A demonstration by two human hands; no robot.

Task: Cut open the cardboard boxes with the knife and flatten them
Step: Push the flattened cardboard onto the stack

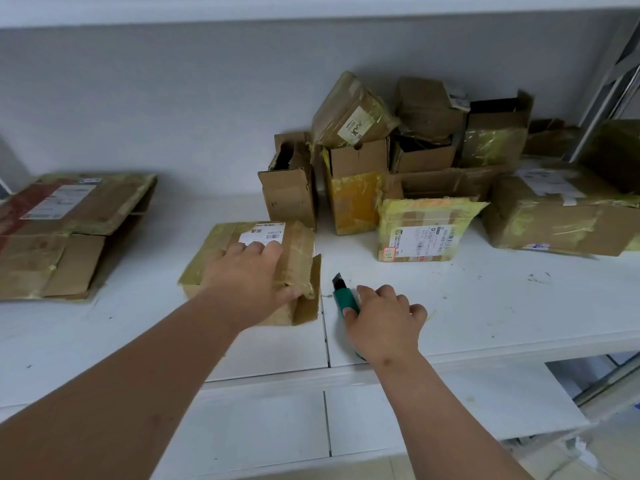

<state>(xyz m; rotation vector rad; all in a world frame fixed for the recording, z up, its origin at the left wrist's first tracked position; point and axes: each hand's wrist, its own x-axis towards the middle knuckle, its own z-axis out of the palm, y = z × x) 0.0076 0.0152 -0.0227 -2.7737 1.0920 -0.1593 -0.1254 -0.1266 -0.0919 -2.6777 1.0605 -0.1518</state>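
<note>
I see a white shelf (485,306), scuffed with dark marks at right, a seam running front to back near the middle. Directly on it: flattened cardboard (65,237) at far left; a small taped box (221,258) near centre; a green utility knife (344,294) just right of it; a heap of taped boxes (415,161) against the back wall; a larger taped box (561,216) at far right.
</note>
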